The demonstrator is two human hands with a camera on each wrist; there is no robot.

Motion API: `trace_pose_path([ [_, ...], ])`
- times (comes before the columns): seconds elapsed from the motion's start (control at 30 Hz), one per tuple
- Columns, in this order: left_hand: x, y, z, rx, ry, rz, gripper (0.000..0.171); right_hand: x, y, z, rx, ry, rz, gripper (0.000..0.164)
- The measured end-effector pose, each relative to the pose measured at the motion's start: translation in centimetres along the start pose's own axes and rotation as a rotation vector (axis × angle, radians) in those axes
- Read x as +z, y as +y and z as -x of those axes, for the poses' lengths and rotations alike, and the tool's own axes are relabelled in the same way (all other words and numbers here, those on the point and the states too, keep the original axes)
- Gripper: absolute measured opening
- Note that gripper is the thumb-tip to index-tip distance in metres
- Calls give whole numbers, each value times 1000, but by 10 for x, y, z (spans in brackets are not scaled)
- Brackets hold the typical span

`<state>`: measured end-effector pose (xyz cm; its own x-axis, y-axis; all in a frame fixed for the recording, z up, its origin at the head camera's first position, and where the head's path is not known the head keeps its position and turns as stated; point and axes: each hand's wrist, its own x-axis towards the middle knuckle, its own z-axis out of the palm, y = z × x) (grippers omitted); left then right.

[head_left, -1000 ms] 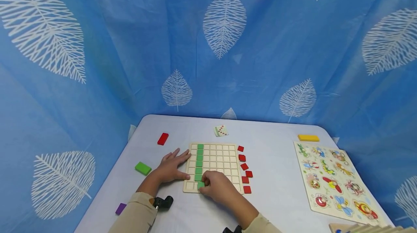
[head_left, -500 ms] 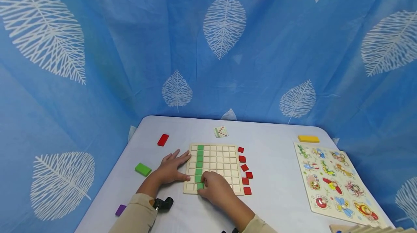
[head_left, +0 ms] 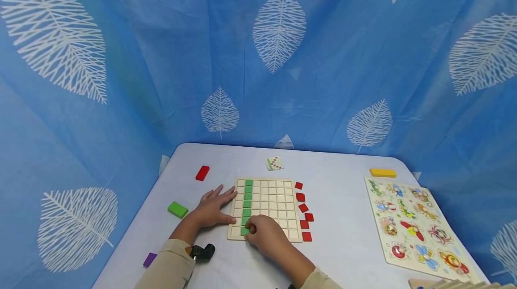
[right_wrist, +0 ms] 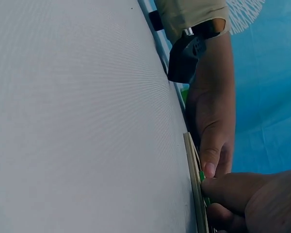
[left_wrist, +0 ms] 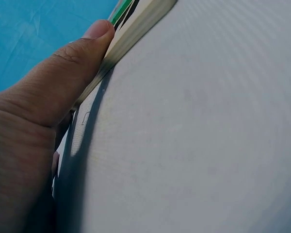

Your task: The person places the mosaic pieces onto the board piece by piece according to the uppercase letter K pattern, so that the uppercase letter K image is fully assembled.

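A wooden grid board (head_left: 272, 202) lies on the white table, with green square tiles (head_left: 247, 198) down its second column from the left. My left hand (head_left: 213, 208) rests on the board's left edge with fingers spread; in the left wrist view its thumb (left_wrist: 82, 53) lies along the rim. With thumb and bent fingers my right hand (head_left: 266, 234) pinches a green tile (head_left: 244, 231) at the bottom of that column. The right wrist view shows a green edge (right_wrist: 202, 175) of tile by the right thumb; the board beneath this hand is partly hidden.
Red square tiles (head_left: 304, 208) lie loosely along the board's right side. A small pattern card (head_left: 274, 163) is behind it. Red (head_left: 202, 172), green (head_left: 177, 209) and purple (head_left: 150, 260) blocks lie at left. An insect puzzle board (head_left: 416, 226) and yellow block (head_left: 382, 172) are at right.
My right hand has shifted slightly left with the green tile, which now sits closer in line with the green column. The left hand has stayed in place.
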<state>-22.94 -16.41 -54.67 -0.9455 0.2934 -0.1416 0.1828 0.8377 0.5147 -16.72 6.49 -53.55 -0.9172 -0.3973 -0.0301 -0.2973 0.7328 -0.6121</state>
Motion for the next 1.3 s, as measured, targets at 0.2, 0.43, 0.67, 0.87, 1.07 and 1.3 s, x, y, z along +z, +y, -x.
trace_pose_path([
  [0.2,0,-1,0,-1,2,3,101,-7,8,3,-26,11,-90,18],
  [0.43,-1,-1,-1,3,3,0,101,-51,53,1,55,204,-121,20],
  [0.67,-1,-2,-1,13,3,-12,100,-96,107,-12,363,281,-92,37],
  [0.87,0,-1,0,4,-6,7,100,-105,133,-22,416,214,-154,46],
  [1.07,1,0,0,-2,-8,6,101,-101,141,-25,397,179,-155,35],
  [1.3,1,-1,-1,-19,-3,1,102,-101,138,-27,376,178,-106,34],
])
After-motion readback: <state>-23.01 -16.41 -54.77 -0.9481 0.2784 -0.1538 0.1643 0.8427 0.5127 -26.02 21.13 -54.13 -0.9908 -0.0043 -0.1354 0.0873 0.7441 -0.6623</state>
